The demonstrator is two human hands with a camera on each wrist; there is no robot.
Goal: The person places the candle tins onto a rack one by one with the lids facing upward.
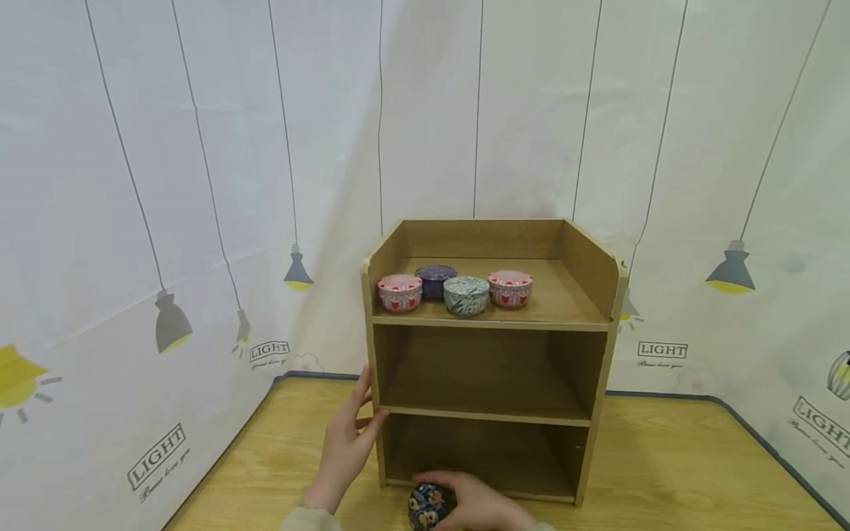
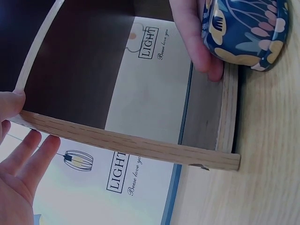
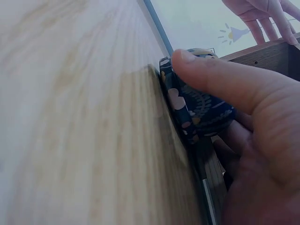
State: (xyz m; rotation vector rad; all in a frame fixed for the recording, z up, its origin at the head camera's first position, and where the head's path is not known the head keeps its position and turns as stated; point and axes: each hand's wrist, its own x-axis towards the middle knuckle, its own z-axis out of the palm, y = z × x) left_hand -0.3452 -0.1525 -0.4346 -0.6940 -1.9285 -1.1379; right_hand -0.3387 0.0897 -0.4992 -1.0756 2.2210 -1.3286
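Note:
A three-level wooden shelf unit point(image 1: 600, 383) stands on a wooden table point(image 1: 664, 472). My left hand point(image 1: 367, 405) rests with straight fingers against the unit's left side panel point(image 2: 131, 145), its thumb at the front edge. My right hand point(image 1: 443, 488) grips a dark blue floral tin point(image 1: 428, 507) on the table, right at the front lip of the bottom compartment. The right wrist view shows my thumb point(image 3: 220, 79) curled over the floral tin point(image 3: 199, 112). In the left wrist view the floral tin point(image 2: 243, 33) touches the unit's base board.
On the top shelf sit several round tins: a pink heart tin point(image 1: 400, 292), a purple tin point(image 1: 435, 281), a green leaf tin point(image 1: 466, 295) and another pink tin point(image 1: 510, 287). The middle shelf point(image 1: 485, 391) holds nothing. White curtains printed with lamps point(image 1: 199, 221) close in behind and beside the table.

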